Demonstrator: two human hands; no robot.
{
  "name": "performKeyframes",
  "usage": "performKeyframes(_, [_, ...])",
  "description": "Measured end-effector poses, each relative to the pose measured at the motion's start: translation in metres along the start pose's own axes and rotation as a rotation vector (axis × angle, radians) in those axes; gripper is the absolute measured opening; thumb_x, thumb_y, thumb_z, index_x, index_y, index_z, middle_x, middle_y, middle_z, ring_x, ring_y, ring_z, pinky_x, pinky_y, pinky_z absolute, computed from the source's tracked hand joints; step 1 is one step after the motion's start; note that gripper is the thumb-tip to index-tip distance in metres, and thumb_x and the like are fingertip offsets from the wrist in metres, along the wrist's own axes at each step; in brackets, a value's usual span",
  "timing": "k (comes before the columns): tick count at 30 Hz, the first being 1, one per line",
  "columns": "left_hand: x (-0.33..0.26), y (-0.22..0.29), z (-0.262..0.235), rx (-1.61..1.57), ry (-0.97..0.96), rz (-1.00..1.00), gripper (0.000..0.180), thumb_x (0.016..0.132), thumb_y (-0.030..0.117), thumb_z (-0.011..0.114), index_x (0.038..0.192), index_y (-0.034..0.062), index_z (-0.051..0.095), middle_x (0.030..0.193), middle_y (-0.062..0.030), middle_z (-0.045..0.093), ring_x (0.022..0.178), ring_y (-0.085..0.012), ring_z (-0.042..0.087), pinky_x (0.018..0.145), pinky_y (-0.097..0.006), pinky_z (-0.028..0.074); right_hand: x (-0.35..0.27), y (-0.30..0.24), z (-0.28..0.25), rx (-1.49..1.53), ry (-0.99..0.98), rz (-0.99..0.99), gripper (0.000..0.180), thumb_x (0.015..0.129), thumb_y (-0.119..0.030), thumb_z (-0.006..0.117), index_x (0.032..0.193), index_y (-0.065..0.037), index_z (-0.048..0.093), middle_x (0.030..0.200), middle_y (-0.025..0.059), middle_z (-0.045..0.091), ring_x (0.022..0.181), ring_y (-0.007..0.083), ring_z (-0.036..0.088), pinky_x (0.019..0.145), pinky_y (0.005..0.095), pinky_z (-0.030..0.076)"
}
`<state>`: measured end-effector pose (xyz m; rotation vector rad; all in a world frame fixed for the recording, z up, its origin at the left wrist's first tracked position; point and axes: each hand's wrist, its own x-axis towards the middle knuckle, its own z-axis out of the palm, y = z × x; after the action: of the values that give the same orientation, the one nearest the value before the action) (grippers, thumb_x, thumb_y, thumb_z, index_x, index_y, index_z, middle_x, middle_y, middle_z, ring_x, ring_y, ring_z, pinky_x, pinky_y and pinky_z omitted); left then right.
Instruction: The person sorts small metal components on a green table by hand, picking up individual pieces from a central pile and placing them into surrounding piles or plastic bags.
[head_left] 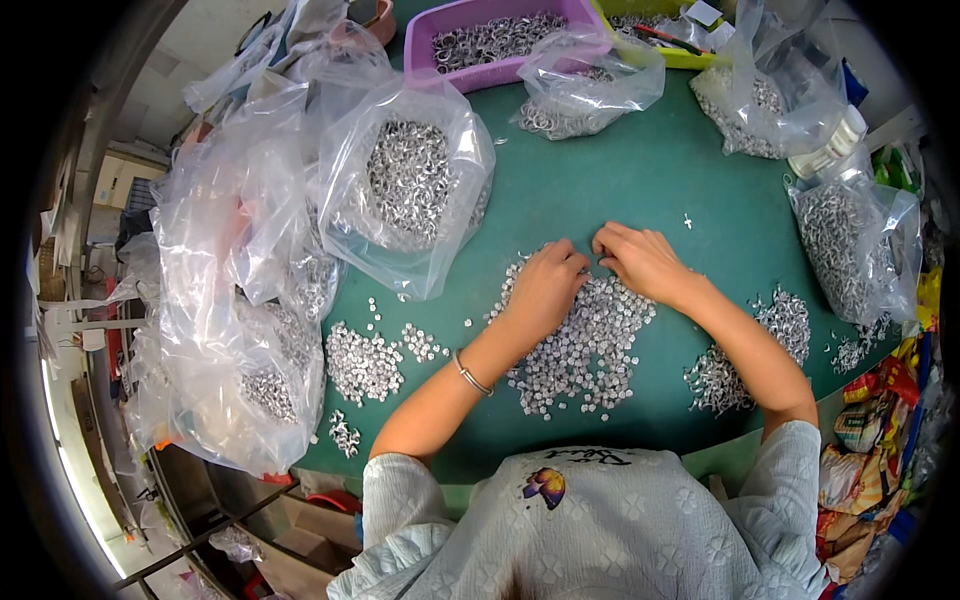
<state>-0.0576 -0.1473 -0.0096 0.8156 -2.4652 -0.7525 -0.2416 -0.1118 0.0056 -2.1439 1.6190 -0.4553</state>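
Silvery small metal parts [585, 345] heaped on green mat [620, 180]; hands together, left hand [548, 287], right hand [643, 262], fingertips pinching pieces

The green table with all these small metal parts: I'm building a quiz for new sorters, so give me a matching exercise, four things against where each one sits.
Things:
1. purple tray
2. large clear bag
3. left hand
4. white bottle

Places:
A. on the pile of small silver parts at the table's middle
B. far edge of the green table, holding metal parts
C. right side, among bags
D. left of the hands, full of silver parts

Pairs: 1-B, 2-D, 3-A, 4-C
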Motion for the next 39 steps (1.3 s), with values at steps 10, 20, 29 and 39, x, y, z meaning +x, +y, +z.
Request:
performKeyframes(10, [0.004,-0.007,-0.003,0.058,-0.018,0.007,0.015,0.072,0.002,0.063,0.086,0.0034,0.06,0.09,-0.0107,0.054,0.088,-0.0307,0.053,0.075,-0.04,0.043,-0.007,0.006,0.0,0.134,0.057,0.066,0.014,0.074,-0.009,0.066,0.081,-0.006,0.055,0.081,0.0083,0.056,0.07,0.0306,0.057,0.058,0.0414,0.043])
performKeyframes(20, [-0.007,-0.008,-0.012,0.179,-0.02,-0.102,0.016,0.072,0.004,0.063,0.087,0.0055,0.06,0.092,-0.009,0.056,0.091,-0.0281,0.053,0.075,-0.039,0.041,-0.002,-0.015,0.002,0.045,-0.014,0.089,0.013,0.071,-0.013,0.068,0.079,-0.009,0.059,0.082,0.0068,0.059,0.076,0.0301,0.06,0.063,0.0421,0.046])
performKeyframes(29, [0.002,-0.017,-0.013,0.189,0.062,-0.084,0.01,0.074,0.005,0.061,0.083,0.0025,0.06,0.082,-0.0122,0.057,0.076,-0.032,0.056,0.066,-0.042,0.044,0.016,-0.01,-0.003,0.012,-0.208,-0.007,0.01,0.072,-0.01,0.066,0.081,-0.009,0.061,0.086,0.0094,0.062,0.082,0.0307,0.06,0.068,0.0425,0.046])
performKeyframes(39, [0.004,-0.022,-0.021,0.115,0.088,-0.095,0.01,0.074,0.001,0.061,0.084,0.0012,0.063,0.081,-0.0145,0.055,0.076,-0.0336,0.055,0.069,-0.042,0.044,-0.002,-0.015,0.0,0.199,-0.031,0.088,0.007,0.075,-0.004,0.06,0.082,-0.006,0.059,0.087,0.0104,0.059,0.083,0.0315,0.057,0.07,0.0409,0.045])
